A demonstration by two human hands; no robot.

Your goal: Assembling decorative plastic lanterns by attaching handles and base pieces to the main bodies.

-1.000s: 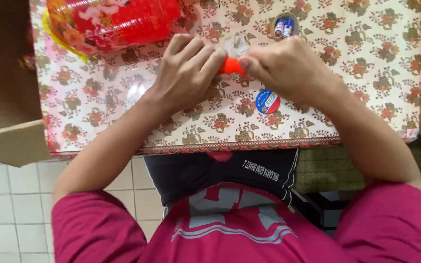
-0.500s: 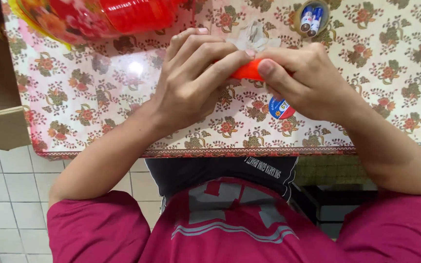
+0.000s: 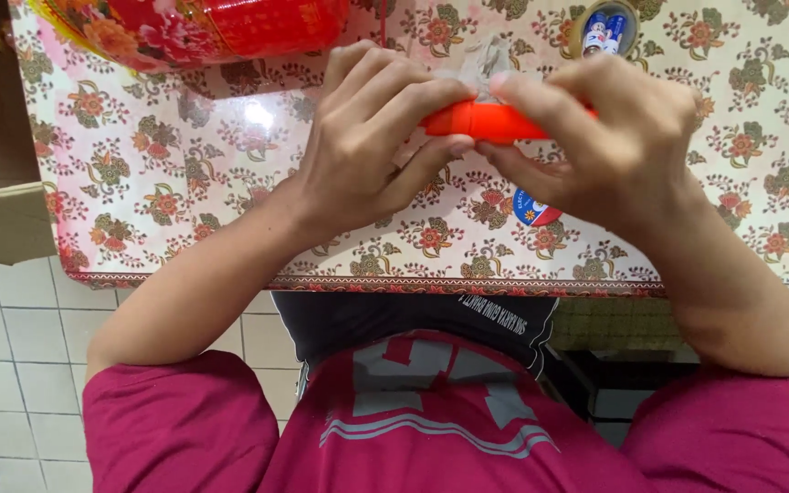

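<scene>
orange tube (image 3: 481,121) pinched between left hand (image 3: 367,137) and right hand (image 3: 614,137).

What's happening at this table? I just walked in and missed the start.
A person holds a small orange tube-shaped object in both hands above a floral tablecloth. The left hand and right hand each pinch one end. A red floral container and two round caps lie nearby.

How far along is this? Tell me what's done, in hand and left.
Done: nothing finished shows on the floral table. In hand: left hand and right hand both pinch the orange stick, clear film bunched above it. Left: probably getting that film off.
</scene>
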